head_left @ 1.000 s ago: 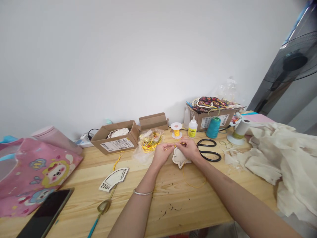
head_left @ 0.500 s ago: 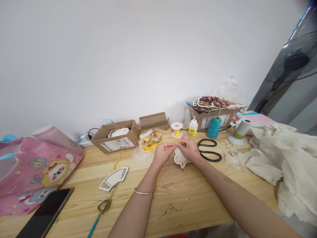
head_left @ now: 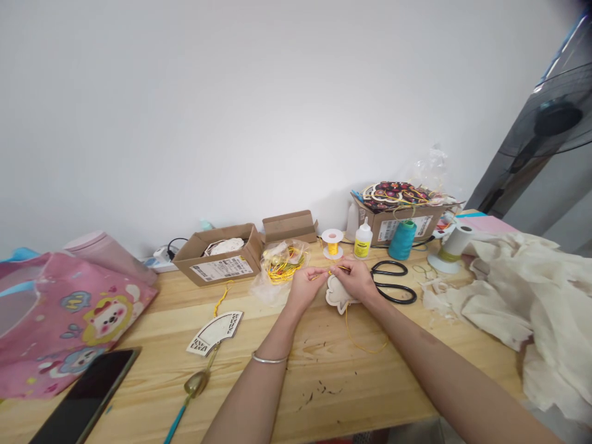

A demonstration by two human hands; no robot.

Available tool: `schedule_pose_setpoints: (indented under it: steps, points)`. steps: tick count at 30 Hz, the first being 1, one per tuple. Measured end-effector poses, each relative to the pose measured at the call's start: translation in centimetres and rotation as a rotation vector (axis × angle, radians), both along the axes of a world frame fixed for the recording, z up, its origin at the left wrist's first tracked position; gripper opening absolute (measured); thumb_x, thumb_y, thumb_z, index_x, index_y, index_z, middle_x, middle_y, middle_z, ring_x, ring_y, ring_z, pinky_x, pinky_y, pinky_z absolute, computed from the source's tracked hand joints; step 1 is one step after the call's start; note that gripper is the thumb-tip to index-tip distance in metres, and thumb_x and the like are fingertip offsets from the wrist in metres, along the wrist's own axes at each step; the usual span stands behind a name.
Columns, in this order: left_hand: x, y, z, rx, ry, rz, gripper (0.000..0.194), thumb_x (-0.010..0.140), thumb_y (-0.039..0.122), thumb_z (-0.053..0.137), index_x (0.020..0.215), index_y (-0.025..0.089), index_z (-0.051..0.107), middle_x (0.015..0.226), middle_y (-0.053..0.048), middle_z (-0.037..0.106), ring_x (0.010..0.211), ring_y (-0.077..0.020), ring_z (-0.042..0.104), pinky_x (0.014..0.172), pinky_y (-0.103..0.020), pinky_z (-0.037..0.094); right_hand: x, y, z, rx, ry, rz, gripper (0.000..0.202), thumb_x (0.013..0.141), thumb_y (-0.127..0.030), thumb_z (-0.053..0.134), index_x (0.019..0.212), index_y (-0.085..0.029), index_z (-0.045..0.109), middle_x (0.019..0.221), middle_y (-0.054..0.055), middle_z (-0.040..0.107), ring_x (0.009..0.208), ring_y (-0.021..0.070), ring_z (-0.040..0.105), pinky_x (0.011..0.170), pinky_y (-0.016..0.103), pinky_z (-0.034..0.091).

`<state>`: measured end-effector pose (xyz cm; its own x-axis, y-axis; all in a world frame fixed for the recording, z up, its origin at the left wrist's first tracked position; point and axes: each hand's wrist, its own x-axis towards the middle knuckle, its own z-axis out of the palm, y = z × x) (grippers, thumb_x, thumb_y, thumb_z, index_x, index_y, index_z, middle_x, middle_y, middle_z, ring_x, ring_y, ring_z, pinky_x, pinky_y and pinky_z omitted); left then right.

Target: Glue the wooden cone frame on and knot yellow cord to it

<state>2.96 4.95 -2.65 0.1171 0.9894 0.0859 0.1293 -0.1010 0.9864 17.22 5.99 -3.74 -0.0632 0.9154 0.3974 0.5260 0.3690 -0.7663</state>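
My left hand (head_left: 307, 285) pinches a yellow cord at the top of a pale, scalloped wooden piece (head_left: 336, 295). Close on its right, my right hand (head_left: 356, 277) has its fingers closed on the same yellow cord (head_left: 365, 349), which also trails from the piece's lower edge in a loop on the table. My right hand partly covers the wooden piece. Between the fingertips the cord is too small to make out in detail. Black-handled scissors (head_left: 395, 293) lie just right of my right hand, their blades hidden behind it.
Behind my hands stand a yellow thread spool (head_left: 332, 248), a glue bottle (head_left: 363, 240) and a teal thread cone (head_left: 401, 240). Cardboard boxes (head_left: 222, 271) line the wall. A fan-shaped wooden piece (head_left: 214, 333), spoon (head_left: 196, 383) and phone (head_left: 87, 394) lie left; cream cloth (head_left: 494, 296) is heaped right.
The view has shifted slightly, so the whole scene sits a little further right. Both hands keep nearly the same pose on the cord.
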Motion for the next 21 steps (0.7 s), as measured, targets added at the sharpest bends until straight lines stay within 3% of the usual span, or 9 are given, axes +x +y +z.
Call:
schedule_pose_setpoints:
  steps: [9, 17, 21]
  points:
    - [0.24, -0.03, 0.15, 0.009, 0.039, 0.061, 0.019, 0.058, 0.027, 0.063, 0.069, 0.012, 0.066, 0.070, -0.007, 0.068, 0.065, -0.0170, 0.061, 0.063, -0.027, 0.048, -0.14, -0.30, 0.44, 0.031, 0.029, 0.001, 0.024, 0.069, -0.031, 0.051, 0.056, -0.014, 0.061, 0.056, 0.001, 0.051, 0.056, 0.0117, 0.046, 0.052, 0.023, 0.034]
    - [0.09, -0.12, 0.17, 0.001, -0.010, -0.041, 0.026, 0.060, 0.029, 0.062, 0.079, 0.013, 0.066, 0.079, -0.007, 0.068, 0.071, -0.0179, 0.062, 0.067, -0.029, 0.048, -0.22, -0.28, 0.41, -0.060, 0.140, -0.003, 0.023, 0.067, -0.031, 0.051, 0.056, -0.013, 0.060, 0.052, -0.001, 0.050, 0.051, 0.0102, 0.044, 0.045, 0.020, 0.032]
    - [0.08, -0.03, 0.07, 0.017, 0.013, -0.025, 0.021, 0.059, 0.029, 0.063, 0.074, 0.014, 0.066, 0.077, -0.006, 0.068, 0.070, -0.0179, 0.062, 0.066, -0.030, 0.048, -0.26, -0.28, 0.48, -0.061, 0.159, 0.008, 0.023, 0.067, -0.032, 0.051, 0.056, -0.013, 0.061, 0.051, -0.001, 0.049, 0.051, 0.0105, 0.044, 0.045, 0.020, 0.032]
